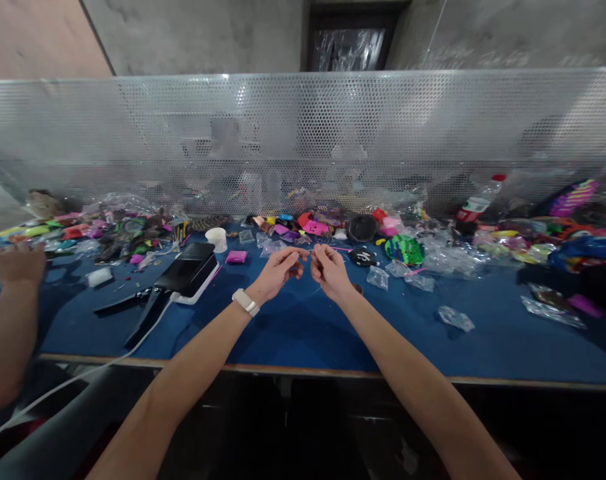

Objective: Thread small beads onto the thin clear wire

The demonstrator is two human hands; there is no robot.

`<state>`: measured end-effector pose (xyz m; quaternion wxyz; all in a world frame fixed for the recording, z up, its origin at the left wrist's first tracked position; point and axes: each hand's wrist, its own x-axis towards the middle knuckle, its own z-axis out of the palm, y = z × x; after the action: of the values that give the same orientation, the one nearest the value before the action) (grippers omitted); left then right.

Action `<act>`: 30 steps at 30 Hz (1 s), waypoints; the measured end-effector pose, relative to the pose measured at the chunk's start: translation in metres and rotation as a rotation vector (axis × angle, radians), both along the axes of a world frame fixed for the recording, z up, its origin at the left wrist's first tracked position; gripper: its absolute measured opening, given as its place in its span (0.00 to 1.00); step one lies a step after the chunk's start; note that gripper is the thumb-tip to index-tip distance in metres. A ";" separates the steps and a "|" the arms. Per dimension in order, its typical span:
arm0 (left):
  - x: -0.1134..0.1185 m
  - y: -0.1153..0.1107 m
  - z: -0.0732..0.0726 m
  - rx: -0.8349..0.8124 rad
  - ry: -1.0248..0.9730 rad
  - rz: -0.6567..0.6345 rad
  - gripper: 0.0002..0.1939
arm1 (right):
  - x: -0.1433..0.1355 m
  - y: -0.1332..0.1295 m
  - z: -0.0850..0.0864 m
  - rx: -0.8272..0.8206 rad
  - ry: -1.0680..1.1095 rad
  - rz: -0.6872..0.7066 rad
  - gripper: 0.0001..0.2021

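Observation:
Above the blue tabletop point(293, 333), my left hand point(279, 272) and my right hand point(331, 270) face each other with only a small gap between the fingertips. The fingers of both are curled in and pinched with the thumbs; anything between them is too small to make out. A white band point(245, 302) circles my left wrist. Just behind the hands lie a pink clay piece with dark marks point(315, 227) and clear plastic scraps point(273, 247). To the right of my right hand are a black round piece with white marks point(363, 257) and a green-and-blue ridged piece point(405, 250).
On the left, a black phone-like device point(187, 269) rests on a stand with a white cable. Near it are a white cup point(216, 239) and a pink packet point(236, 257). A bottle point(480, 200) stands back right before a perforated metal screen point(303, 133). Another person's hand point(20, 262) is far left.

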<state>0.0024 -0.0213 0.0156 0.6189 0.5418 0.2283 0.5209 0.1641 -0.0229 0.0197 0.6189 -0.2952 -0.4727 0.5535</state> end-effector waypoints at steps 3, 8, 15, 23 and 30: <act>0.000 0.000 -0.001 -0.019 -0.037 -0.002 0.20 | -0.001 0.001 -0.002 0.013 -0.025 -0.006 0.31; 0.000 -0.002 0.002 -0.012 -0.053 0.002 0.19 | -0.004 0.001 -0.005 0.004 -0.023 -0.052 0.30; 0.003 -0.002 0.001 0.123 0.244 0.233 0.19 | -0.001 0.000 -0.001 0.020 0.018 -0.150 0.30; -0.003 -0.001 0.000 0.397 0.438 0.295 0.25 | 0.006 0.000 -0.001 0.075 -0.069 -0.210 0.30; 0.002 0.003 -0.010 0.293 0.344 0.187 0.26 | 0.005 0.004 -0.010 0.075 -0.026 -0.194 0.30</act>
<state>0.0043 -0.0183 0.0058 0.4347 0.6830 0.3016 0.5036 0.1691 -0.0185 0.0097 0.6739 -0.3234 -0.4704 0.4690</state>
